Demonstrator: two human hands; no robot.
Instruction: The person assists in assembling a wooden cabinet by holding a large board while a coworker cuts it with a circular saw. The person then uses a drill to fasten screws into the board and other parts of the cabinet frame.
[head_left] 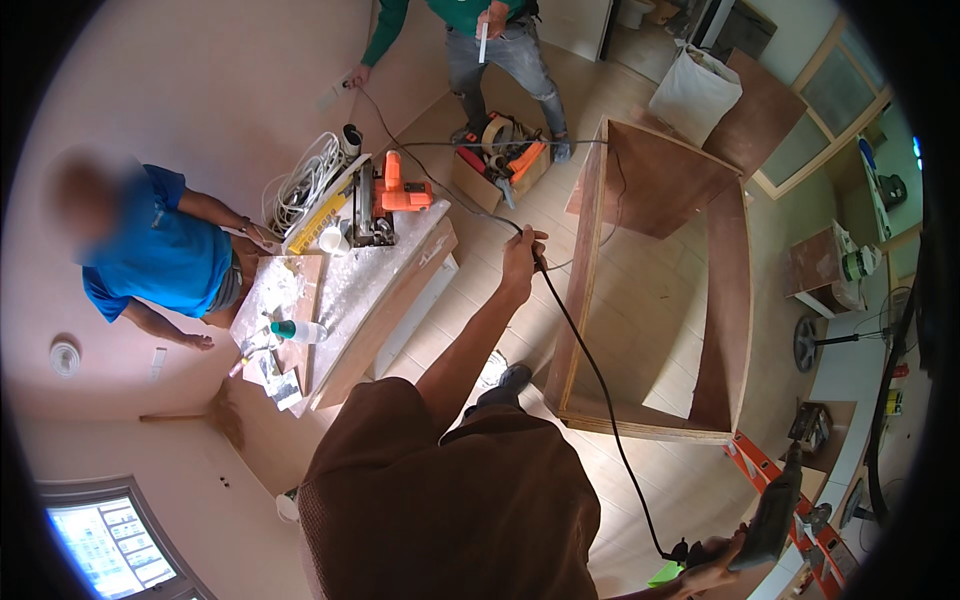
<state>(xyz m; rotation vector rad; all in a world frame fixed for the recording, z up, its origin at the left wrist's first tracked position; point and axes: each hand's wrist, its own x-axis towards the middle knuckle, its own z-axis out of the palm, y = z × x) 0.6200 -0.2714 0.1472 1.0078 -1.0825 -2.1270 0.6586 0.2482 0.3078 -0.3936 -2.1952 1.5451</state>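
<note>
My left hand [519,266] is raised in front of me, fingers closed around a black power cord [606,386]. From there the cord sags down past the wooden frame to a dark power drill [777,515] at the lower right. My right hand [716,568] grips the drill by its handle, its bit pointing up and away; some of the fingers are hidden. Right of my left hand stands the open plywood cabinet frame [580,300]. Beyond that hand, the cord continues toward the far wall.
A workbench [385,280] at left carries an orange circular saw [400,190], coiled cable [305,185] and a bottle [300,331]. A person in blue [175,250] stands beside it; another in green [465,15] reaches toward a wall outlet. An orange ladder [760,465] lies right. A tool box [475,183] sits ahead.
</note>
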